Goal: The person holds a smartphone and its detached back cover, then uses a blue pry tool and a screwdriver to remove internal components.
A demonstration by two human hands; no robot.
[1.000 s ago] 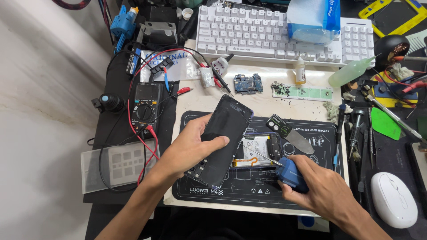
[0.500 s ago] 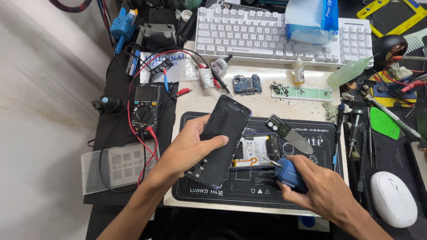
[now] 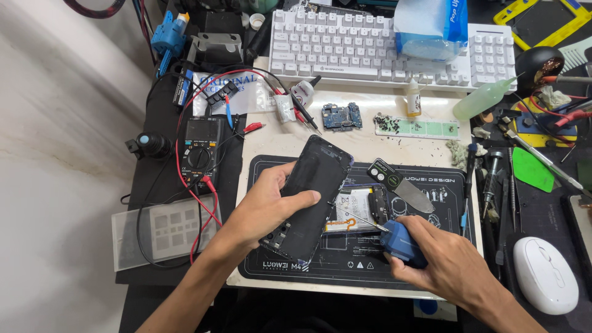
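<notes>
- Phone back panel (image 3: 314, 197), dark and glossy, sat tilted in the middle of the frame, lifted at an angle over the opened phone body (image 3: 357, 209) below it.
- Left hand (image 3: 271, 206) clamped the panel: thumb lay across its face, the other fingers curled behind its left edge, so the panel stood between thumb and fingers.
- Right hand (image 3: 441, 265), lower right of centre, was closed around the blue handle of a screwdriver (image 3: 394, 237); its thin metal shaft ran up and left to the phone body, just beside the panel's right edge.
- Black work mat (image 3: 431, 271) with white markings lay under phone and hands; a metal pry tool (image 3: 404, 188) rested on it right of the phone.
- Small circuit board (image 3: 341, 116) lay above the mat; a green parts strip (image 3: 419, 126) was to its right.
- White keyboard (image 3: 345, 46) stretched across the top of the frame, with a blue tissue pack (image 3: 428, 24) on it.
- Multimeter (image 3: 200, 148) with red and black leads stood at left of centre.
- White mouse (image 3: 546, 274) lay at lower right.
</notes>
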